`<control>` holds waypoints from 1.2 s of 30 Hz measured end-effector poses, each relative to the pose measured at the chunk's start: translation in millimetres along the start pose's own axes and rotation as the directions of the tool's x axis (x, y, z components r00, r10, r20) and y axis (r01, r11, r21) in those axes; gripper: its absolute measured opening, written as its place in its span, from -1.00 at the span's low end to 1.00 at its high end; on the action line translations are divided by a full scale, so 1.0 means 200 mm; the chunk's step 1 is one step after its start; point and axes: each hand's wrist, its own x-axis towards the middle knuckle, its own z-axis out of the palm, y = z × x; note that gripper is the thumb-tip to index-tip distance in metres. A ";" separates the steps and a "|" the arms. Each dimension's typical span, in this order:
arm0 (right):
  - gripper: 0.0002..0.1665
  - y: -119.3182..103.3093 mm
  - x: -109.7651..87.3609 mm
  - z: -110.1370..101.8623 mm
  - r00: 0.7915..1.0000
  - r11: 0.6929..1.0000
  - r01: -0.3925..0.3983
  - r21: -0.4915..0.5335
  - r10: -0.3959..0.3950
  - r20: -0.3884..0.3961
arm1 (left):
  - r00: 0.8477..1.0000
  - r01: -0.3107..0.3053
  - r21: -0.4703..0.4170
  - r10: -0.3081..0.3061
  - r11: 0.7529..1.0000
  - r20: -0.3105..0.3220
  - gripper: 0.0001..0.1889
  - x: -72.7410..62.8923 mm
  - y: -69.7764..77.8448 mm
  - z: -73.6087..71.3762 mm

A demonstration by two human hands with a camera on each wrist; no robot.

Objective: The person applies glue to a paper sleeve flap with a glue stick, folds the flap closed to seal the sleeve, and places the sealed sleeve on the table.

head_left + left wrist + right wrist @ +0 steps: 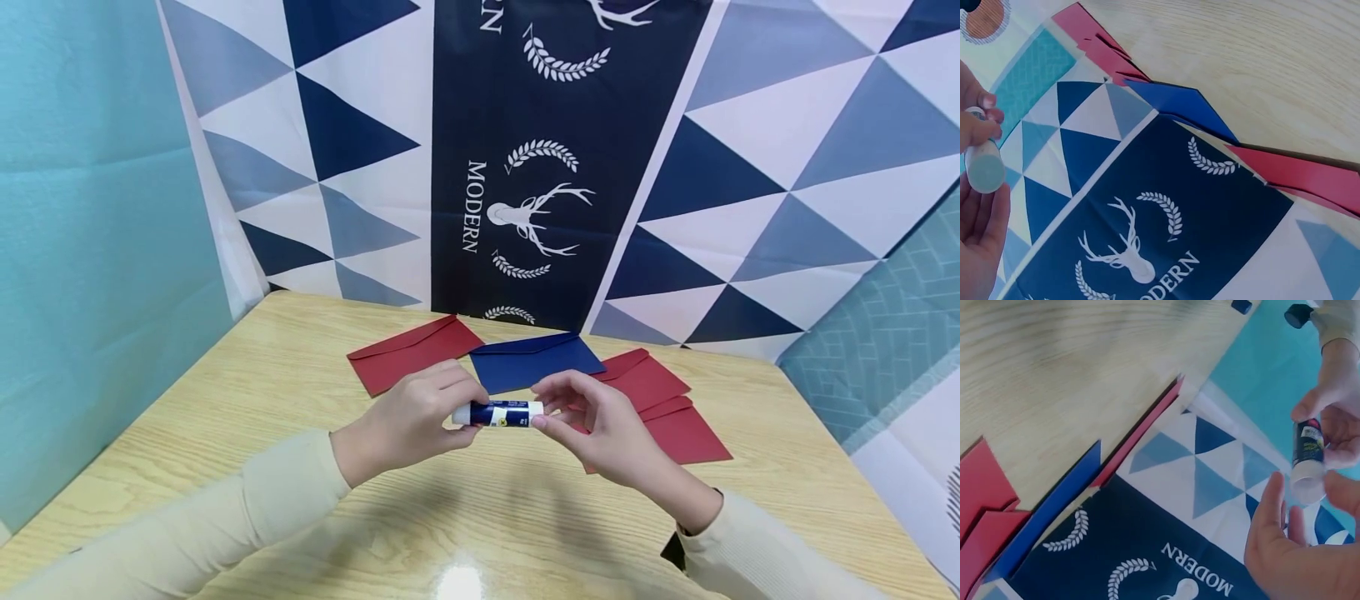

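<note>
My left hand (420, 415) grips a glue stick (504, 414) with a dark blue label and whitish ends, holding it level above the table. The thumb is below the stick and the fingers are above it. Around its right end is my right hand (600, 429), its fingers loosely bent and spread. The right thumb tip lies right by that end, while in the right wrist view a gap shows between the fingertips (1275, 487) and the glue stick (1307, 453). In the left wrist view, the pale round end of the glue stick (985, 172) faces the camera.
Behind the hands, a red envelope (412, 354) and a blue envelope (532, 364) lie on the wooden table (300, 367). More red envelopes (686, 433) lie at the right, partly behind my right hand. A patterned cloth (510, 167) hangs along the table's back edge.
</note>
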 end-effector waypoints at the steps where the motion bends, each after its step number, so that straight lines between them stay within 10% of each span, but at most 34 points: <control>1: -0.67 0.00 0.00 0.00 1.000 1.000 -0.029 0.010 0.029 0.006 | 1.000 -0.005 0.012 0.005 1.000 -0.005 -0.73 0.00 0.00 0.00; 7: -0.70 0.00 0.00 -0.01 0.994 0.992 -0.103 0.078 0.100 0.043 | 0.999 0.032 -0.030 -0.032 0.999 0.015 -0.74 0.00 0.01 0.01; 13: -0.71 0.02 -0.02 -0.02 1.000 0.997 0.001 0.080 -0.002 0.012 | 0.985 0.160 -0.205 -0.144 0.966 0.092 -0.74 -0.01 0.01 0.01; 17: -0.68 0.02 -0.03 -0.01 0.989 0.987 0.148 0.060 -0.147 -0.025 | 0.961 0.267 -0.334 -0.225 0.904 0.159 -0.73 -0.02 0.00 0.02; 21: -0.61 0.02 -0.03 0.00 0.957 0.958 0.287 -0.024 -0.288 -0.045 | 0.903 0.424 -0.458 -0.331 0.781 0.273 -0.76 -0.02 -0.02 0.02; 26: -0.77 0.03 -0.02 0.01 0.818 0.799 0.557 -0.229 -0.575 -0.017 | 0.836 0.546 -0.518 -0.383 0.659 0.393 -0.77 -0.01 -0.04 0.01; 29: -0.85 0.04 -0.01 0.02 0.685 0.654 0.698 -0.292 -0.729 0.003 | 0.825 0.559 -0.523 -0.374 0.643 0.423 -0.78 -0.02 -0.04 0.01; 31: -0.81 0.04 0.00 0.03 0.644 0.609 0.731 -0.308 -0.765 0.015 | 0.817 0.570 -0.515 -0.375 0.640 0.438 -0.79 -0.02 -0.04 0.02; 33: -0.83 0.04 0.00 0.03 0.656 0.615 0.720 -0.321 -0.754 0.026 | 0.816 0.571 -0.511 -0.375 0.642 0.440 -0.79 -0.02 -0.04 0.02; 36: -0.84 0.04 -0.01 0.02 0.736 0.677 0.645 -0.354 -0.675 0.052 | 0.812 0.577 -0.502 -0.389 0.644 0.434 -0.80 -0.01 -0.05 0.02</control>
